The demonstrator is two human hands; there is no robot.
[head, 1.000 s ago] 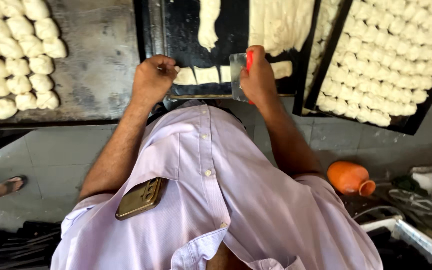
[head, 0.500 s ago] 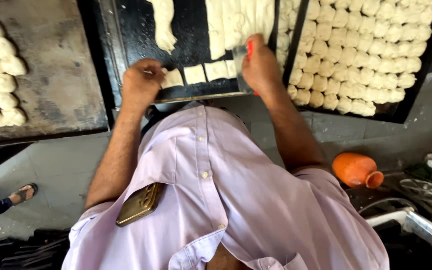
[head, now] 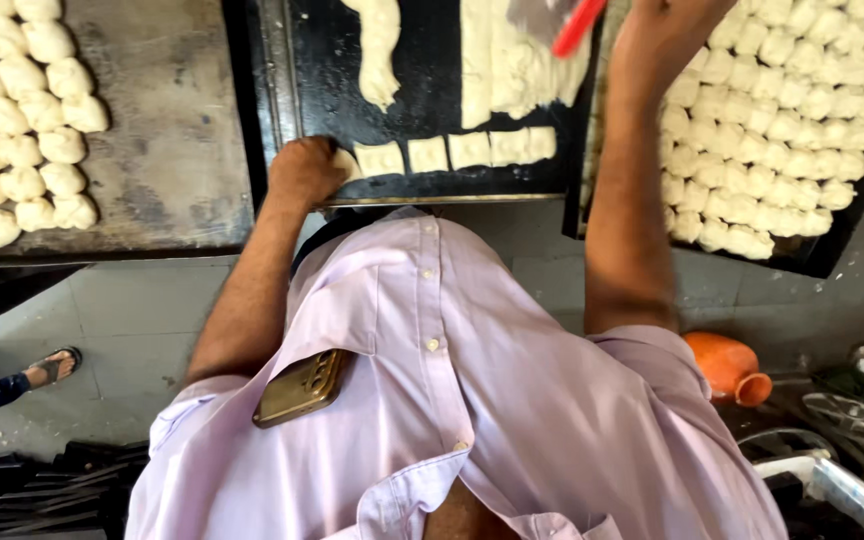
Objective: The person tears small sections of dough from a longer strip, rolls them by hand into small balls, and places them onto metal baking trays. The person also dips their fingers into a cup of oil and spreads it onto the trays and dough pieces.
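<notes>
My left hand (head: 304,170) is closed on a cut dough piece (head: 344,163) at the left end of a row of square dough pieces (head: 452,151) on a black tray (head: 422,80). My right hand (head: 664,30) is stretched to the far side of the tray, gripping a dough scraper with a red handle (head: 577,25) beside long strips of dough (head: 507,60). A thinner dough strip (head: 379,50) lies further left on the same tray.
A tray of several dough balls (head: 782,120) stands to the right, another metal tray with dough balls (head: 12,110) to the left. Below are a tiled floor, an orange jug (head: 727,365), a crate edge (head: 842,490), and another person's sandalled foot (head: 52,365).
My right hand has moved from the row of cut pieces up to the far strips with the scraper. My left hand stays at the row's left end. The view has shifted closer.
</notes>
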